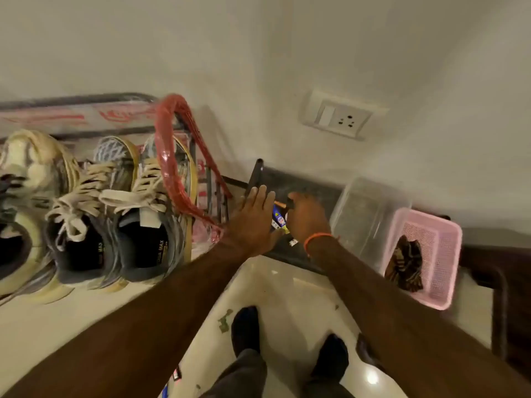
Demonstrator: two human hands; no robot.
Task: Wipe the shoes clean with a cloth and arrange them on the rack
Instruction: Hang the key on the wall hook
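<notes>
Two bare forearms reach in from the bottom edge, above two feet in dark socks (287,343) on the glossy pale floor (287,285). At far left, a worn cream-and-grey sneaker (26,202) sits on the shoe rack (209,193), a dark metal frame wrapped in red and clear plastic. Beside it stands a pair of grey sneakers with cream laces and yellowed soles (115,222); their insoles carry yellow print ending in "MAX", the rest too blurred to read. The left hand (253,222) is spread flat, fingers straight and open, just right of the rack; whether it touches anything I cannot tell. The right hand (307,216), an orange band at its wrist, is curled over a small blue-and-white printed packet (278,219) on a low dark tabletop (301,179); the print is unreadable. Further right sit a clear plastic box (365,216) and a pink perforated plastic basket (431,257) holding a crumpled brown-and-black patterned cloth (405,265). A white switch-and-socket plate (342,116) hangs on the wall.
</notes>
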